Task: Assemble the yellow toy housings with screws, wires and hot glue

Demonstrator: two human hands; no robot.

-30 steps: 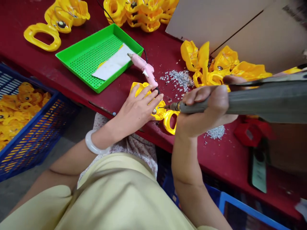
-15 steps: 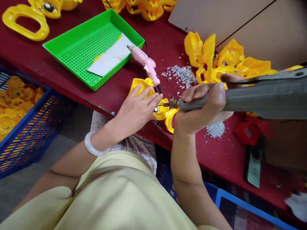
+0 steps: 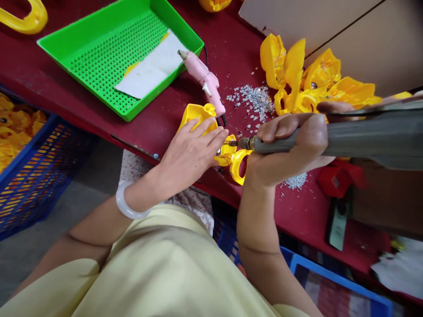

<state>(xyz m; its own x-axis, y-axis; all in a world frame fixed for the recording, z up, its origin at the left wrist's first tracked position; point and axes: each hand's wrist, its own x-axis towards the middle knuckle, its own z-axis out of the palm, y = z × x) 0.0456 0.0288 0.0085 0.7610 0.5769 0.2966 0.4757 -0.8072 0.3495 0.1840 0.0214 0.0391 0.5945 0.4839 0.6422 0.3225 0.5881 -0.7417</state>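
Observation:
My left hand [image 3: 190, 158], wearing a pale bangle [image 3: 127, 207], rests its spread fingers on a glossy yellow plastic moulding [image 3: 198, 115] and holds it down on the bench. My right hand [image 3: 287, 147] grips a grey rotary tool [image 3: 363, 141]. The tool's small metal bit [image 3: 234, 143] meets the moulding near its yellow ring-shaped part [image 3: 238, 167]. The contact point is mostly hidden behind my fingers. A pink glue gun [image 3: 203, 79] lies just past my left fingertips.
Silver rhinestones [image 3: 256, 99] lie scattered on the dark red bench [image 3: 307, 211]. Nearby are a green perforated tray [image 3: 82, 83], a heap of yellow mouldings [image 3: 313, 79], a cardboard sheet [image 3: 330, 26], and a blue basket [image 3: 39, 171] of yellow parts below the bench edge.
The whole scene has slid up and left as my head turned. My hands, the moulding and the tool bit have kept nearly the same positions relative to each other.

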